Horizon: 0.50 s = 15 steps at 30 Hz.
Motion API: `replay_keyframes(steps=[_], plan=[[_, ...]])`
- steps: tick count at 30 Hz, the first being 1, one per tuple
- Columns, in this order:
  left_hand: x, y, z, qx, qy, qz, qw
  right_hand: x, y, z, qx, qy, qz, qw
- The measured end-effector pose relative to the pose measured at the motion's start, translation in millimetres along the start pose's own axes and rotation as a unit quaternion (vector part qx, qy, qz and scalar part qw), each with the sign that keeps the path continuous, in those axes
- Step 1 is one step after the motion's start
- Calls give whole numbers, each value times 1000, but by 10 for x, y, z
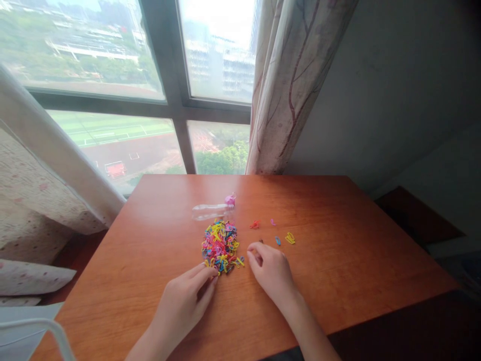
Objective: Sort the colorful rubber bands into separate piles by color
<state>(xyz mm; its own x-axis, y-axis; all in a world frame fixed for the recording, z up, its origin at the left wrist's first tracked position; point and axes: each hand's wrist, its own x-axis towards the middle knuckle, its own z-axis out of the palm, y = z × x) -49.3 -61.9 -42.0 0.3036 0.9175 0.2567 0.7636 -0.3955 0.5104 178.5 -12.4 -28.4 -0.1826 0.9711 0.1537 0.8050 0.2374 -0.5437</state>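
A heap of small coloured rubber bands [220, 245] lies in the middle of a wooden table [338, 235]. My left hand [186, 301] rests at the heap's near edge, fingers curled with the tips touching the bands. My right hand [270, 271] sits just right of the heap, fingers curled in a pinch; what they hold is too small to make out. Sorted-out bands lie apart to the right: red [254, 224], purple [272, 221], blue [277, 240] and yellow [290, 238].
A clear plastic bag with a pink clasp [212, 209] lies behind the heap. A window [169, 100] and curtains [289, 85] stand beyond the table's far edge. A patterned cushion [30, 276] and a white chair frame [37, 331] are at the left.
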Motion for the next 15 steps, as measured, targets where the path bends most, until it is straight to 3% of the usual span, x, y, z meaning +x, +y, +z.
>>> replay_keyframes(steps=[5, 15], plan=[[4, -1, -2, -2, 6, 1, 1000, -237, -96, 66, 16, -21, -5, 1000], [5, -12, 3, 3, 20, 8, 1000, -271, -50, 188, 41, 31, -11, 999]])
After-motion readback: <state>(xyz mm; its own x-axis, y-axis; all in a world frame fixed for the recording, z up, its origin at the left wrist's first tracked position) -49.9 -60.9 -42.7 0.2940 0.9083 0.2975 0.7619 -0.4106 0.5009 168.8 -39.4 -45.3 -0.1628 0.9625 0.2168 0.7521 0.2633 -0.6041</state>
